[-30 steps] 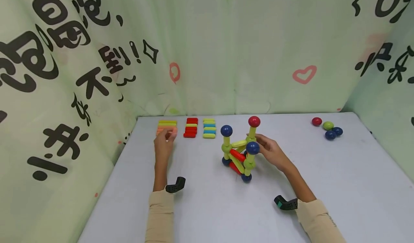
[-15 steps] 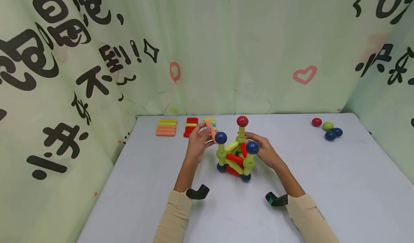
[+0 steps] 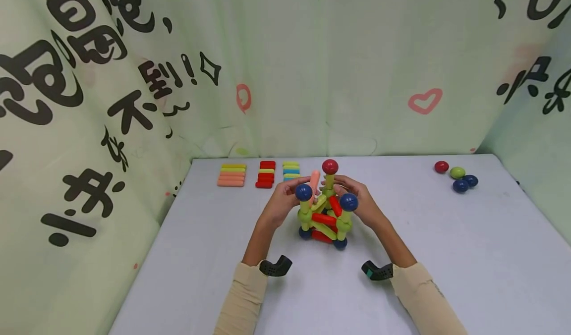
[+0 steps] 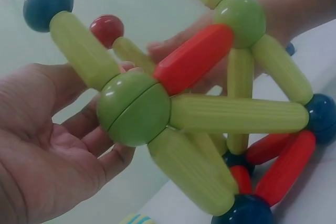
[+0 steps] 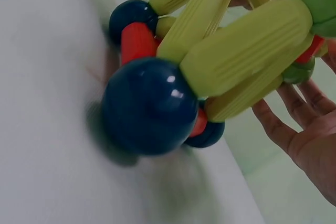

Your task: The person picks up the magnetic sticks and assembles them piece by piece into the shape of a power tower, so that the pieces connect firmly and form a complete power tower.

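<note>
A ball-and-stick toy frame [image 3: 305, 215] stands on the white table, built of blue and green balls with yellow-green and red sticks. Three posts rise from it, two topped by blue balls and one at the back by a red ball [image 3: 330, 166]. My left hand [image 3: 278, 206] pinches a salmon stick [image 3: 314, 180], held slanting up beside the red-topped post. In the left wrist view the frame hides that stick. At the back right corner, my right hand [image 3: 363, 206] holds the frame, its fingers around a green ball [image 5: 299, 72] in the right wrist view.
Along the table's far edge lie rows of salmon and yellow sticks [image 3: 231, 176], red and yellow sticks [image 3: 266, 175], and yellow and blue sticks [image 3: 291, 169]. Loose balls [image 3: 460, 186] sit at the far right. A printed curtain [image 3: 285, 77] hangs behind and beside the table.
My left hand has picked up a salmon stick from the far-left row and carried it right to the frame. The frame's back post has shifted left, with my right hand moving along.
</note>
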`<state>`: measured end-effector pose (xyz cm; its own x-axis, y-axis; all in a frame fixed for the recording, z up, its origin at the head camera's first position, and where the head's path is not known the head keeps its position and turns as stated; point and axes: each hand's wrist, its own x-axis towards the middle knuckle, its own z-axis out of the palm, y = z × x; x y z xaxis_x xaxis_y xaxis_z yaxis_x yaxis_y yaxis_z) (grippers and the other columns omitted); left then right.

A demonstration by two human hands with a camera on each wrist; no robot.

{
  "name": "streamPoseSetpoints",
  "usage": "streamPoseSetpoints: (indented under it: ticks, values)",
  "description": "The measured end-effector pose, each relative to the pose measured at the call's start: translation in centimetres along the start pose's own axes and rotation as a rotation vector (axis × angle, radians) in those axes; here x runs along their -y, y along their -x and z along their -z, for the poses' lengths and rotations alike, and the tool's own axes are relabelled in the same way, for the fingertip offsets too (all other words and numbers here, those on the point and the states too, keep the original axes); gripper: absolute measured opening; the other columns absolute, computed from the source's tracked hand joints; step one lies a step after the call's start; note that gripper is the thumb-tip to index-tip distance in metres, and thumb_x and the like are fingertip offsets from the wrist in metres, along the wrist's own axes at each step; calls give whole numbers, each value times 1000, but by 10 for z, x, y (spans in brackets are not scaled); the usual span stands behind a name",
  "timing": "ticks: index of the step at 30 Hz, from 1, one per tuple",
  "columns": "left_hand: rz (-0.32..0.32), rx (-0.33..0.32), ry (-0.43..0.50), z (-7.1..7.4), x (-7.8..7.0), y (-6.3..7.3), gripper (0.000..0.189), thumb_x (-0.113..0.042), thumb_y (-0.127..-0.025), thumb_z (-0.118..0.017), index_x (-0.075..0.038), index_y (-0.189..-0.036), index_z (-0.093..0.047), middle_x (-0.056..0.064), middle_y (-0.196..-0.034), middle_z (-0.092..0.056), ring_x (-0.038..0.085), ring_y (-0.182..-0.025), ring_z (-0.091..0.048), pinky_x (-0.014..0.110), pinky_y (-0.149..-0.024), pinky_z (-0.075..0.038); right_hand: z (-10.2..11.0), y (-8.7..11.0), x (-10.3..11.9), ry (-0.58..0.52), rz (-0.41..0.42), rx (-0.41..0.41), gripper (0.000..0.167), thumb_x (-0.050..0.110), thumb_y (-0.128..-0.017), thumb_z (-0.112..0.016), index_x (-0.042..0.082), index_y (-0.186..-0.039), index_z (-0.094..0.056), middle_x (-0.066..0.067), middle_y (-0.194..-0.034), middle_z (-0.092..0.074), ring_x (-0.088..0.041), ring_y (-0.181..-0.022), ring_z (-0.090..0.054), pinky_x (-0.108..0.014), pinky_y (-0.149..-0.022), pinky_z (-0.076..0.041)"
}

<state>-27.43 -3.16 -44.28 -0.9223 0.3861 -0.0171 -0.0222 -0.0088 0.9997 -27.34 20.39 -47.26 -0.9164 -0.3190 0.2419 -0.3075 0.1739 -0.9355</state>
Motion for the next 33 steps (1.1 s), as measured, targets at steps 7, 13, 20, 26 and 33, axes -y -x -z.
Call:
streamPoseSetpoints:
  ticks: [7,13,20,26,33]
  values:
    - [-12,54,14,-10,-1,1,35,-14,-99,-56,-8,-133,-61,16,-127,-65,25,-125,-56,44,-105,-45,-3,-4,6,-17,-23,-53,39,25,-103,-49,1,-133,-54,-21,-135,-56,-39,-129,-52,-21,-92,-52]
    - [-18,-13,-23,-4,3,-1,33,-24,-99,-57,-12,-129,-64,10,-132,-62,22,-123,-56,41,-102,-49,-2,-3,2,-15,-83,2,40,26,-102,-50,4,-136,-52,-19,-140,-53,-38,-132,-49,-24,-96,-50]
    - [-18,-321,-275,34,16,-2,28,-31,-98,-59,-12,-117,-67,10,-107,-70,21,-98,-66,41,-91,-54,7,2,3,8,-97,50,39,23,-98,-58,5,-133,-54,-20,-134,-56,-40,-129,-51,-37,-98,-52]
    - [108,-628,-626,84,32,8,25,-16,-97,-59,-7,-119,-64,17,-118,-62,33,-111,-57,47,-91,-51,21,12,0,48,-93,39,38,18,-97,-60,3,-131,-55,-21,-130,-59,-26,-121,-58,-26,-95,-52]
    - [207,-700,-909,132,49,18,36,-9,-95,-61,-14,-130,-59,26,-125,-38,45,-118,-40,62,-90,-40,42,28,1,77,-52,57,43,15,-98,-58,0,-137,-50,-27,-135,-55,6,-115,-54,-15,-94,-47]
